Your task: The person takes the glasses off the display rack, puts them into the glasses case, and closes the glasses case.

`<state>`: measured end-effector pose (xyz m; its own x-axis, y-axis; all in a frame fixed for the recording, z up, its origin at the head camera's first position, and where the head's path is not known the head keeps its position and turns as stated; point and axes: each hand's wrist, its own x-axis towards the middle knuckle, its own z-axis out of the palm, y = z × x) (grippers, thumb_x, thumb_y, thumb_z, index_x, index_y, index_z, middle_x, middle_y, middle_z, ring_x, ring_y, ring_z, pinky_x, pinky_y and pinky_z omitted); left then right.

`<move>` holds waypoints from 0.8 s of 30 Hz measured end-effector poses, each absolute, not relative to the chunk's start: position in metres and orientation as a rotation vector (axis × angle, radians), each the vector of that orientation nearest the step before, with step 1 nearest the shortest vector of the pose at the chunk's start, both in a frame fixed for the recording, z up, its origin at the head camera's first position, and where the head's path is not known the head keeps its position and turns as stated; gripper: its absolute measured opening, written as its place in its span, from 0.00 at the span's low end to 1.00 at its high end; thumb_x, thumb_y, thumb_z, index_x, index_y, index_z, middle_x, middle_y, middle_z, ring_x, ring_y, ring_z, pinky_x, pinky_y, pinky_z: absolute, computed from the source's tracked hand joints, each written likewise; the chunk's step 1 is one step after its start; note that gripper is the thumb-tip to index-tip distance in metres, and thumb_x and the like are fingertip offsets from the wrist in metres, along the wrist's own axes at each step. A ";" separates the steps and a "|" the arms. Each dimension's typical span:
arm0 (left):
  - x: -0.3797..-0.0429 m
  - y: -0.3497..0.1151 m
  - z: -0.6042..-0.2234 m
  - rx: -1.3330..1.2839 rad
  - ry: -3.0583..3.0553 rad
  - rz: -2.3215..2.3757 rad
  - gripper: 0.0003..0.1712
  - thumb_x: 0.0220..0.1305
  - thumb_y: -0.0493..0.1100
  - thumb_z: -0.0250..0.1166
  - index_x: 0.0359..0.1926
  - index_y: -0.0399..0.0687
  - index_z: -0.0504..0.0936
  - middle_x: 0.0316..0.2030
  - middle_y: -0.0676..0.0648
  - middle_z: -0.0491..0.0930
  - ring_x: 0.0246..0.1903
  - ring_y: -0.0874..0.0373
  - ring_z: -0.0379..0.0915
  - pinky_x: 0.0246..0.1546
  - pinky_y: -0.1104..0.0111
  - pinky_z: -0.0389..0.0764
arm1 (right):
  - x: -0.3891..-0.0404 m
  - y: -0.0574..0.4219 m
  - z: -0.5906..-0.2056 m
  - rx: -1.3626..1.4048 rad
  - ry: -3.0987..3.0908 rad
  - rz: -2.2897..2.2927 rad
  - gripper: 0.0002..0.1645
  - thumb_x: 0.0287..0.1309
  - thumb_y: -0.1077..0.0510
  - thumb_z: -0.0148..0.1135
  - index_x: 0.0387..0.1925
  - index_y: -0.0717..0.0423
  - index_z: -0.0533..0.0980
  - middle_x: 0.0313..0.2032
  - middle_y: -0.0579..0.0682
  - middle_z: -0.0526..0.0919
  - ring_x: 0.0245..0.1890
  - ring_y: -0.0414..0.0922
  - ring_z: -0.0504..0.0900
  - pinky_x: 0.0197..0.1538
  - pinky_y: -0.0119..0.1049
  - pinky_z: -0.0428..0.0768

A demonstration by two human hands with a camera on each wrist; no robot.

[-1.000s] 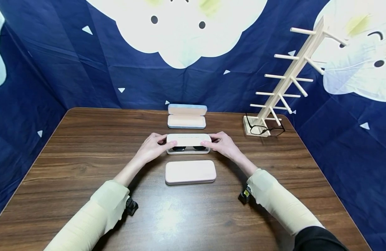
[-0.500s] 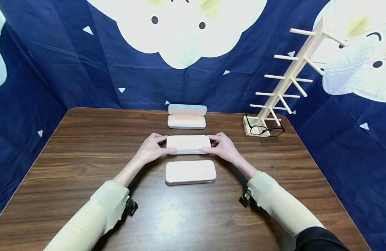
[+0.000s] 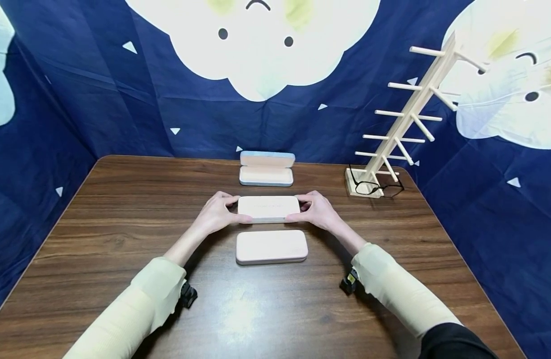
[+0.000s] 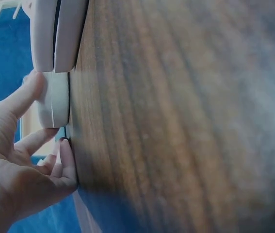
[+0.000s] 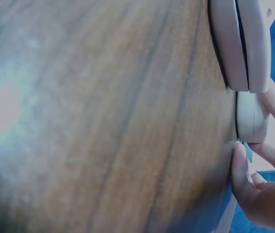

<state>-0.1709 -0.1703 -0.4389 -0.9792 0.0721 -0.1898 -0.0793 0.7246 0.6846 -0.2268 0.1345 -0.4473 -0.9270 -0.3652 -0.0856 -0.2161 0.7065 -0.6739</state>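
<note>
A white glasses case (image 3: 268, 207) lies closed on the table between my two hands. My left hand (image 3: 218, 212) grips its left end, thumb at the front edge and index finger at the back corner. At the opposite end, my right hand (image 3: 317, 212) holds it the same way. Both wrist views show thumb and finger pinching the white case (image 4: 55, 99) at its ends, its lid seam closed. The sunglasses inside are hidden under the lid. Just in front lies a closed pale pink glasses case (image 3: 272, 246).
Behind the white case, a light blue glasses case (image 3: 266, 175) stands open with nothing inside. At the back right, a wooden peg rack (image 3: 405, 112) leans up from its base, with black-framed glasses (image 3: 369, 188) at its foot. A blue curtain (image 3: 204, 119) encloses the wooden table (image 3: 118, 279).
The white case's lid has come down over the dark sunglasses and is now closed. My hands keep their hold at both ends, thumbs slightly lower. The camera view has tilted slightly.
</note>
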 end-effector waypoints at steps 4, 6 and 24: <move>-0.172 -0.170 -0.438 -0.011 2.714 1.091 0.56 0.51 0.65 0.78 0.74 0.43 0.70 0.67 0.38 0.69 0.69 0.40 0.64 0.71 0.46 0.67 | -0.227 0.134 -0.444 -0.459 2.686 -1.013 0.41 0.43 0.41 0.84 0.62 0.42 0.82 0.50 0.52 0.78 0.48 0.47 0.82 0.53 0.40 0.78; -0.172 -0.170 -0.438 -0.013 2.710 1.090 0.56 0.51 0.65 0.78 0.74 0.44 0.70 0.67 0.38 0.69 0.69 0.40 0.64 0.71 0.46 0.67 | -0.227 0.134 -0.444 -0.454 2.681 -1.011 0.41 0.43 0.41 0.84 0.62 0.42 0.82 0.50 0.52 0.78 0.48 0.47 0.82 0.54 0.40 0.78; -0.171 -0.173 -0.431 0.026 2.697 1.050 0.52 0.54 0.64 0.76 0.74 0.45 0.70 0.67 0.36 0.71 0.67 0.40 0.68 0.69 0.46 0.70 | -0.227 0.136 -0.440 -0.484 2.623 -1.038 0.40 0.47 0.42 0.82 0.63 0.44 0.81 0.53 0.53 0.81 0.50 0.47 0.82 0.56 0.39 0.78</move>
<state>-0.1709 -0.1725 -0.4307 -0.9695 0.1054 -0.2212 -0.0720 0.7406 0.6681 -0.2267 0.1357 -0.4399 -0.9051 -0.4041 -0.1321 -0.2042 0.6857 -0.6987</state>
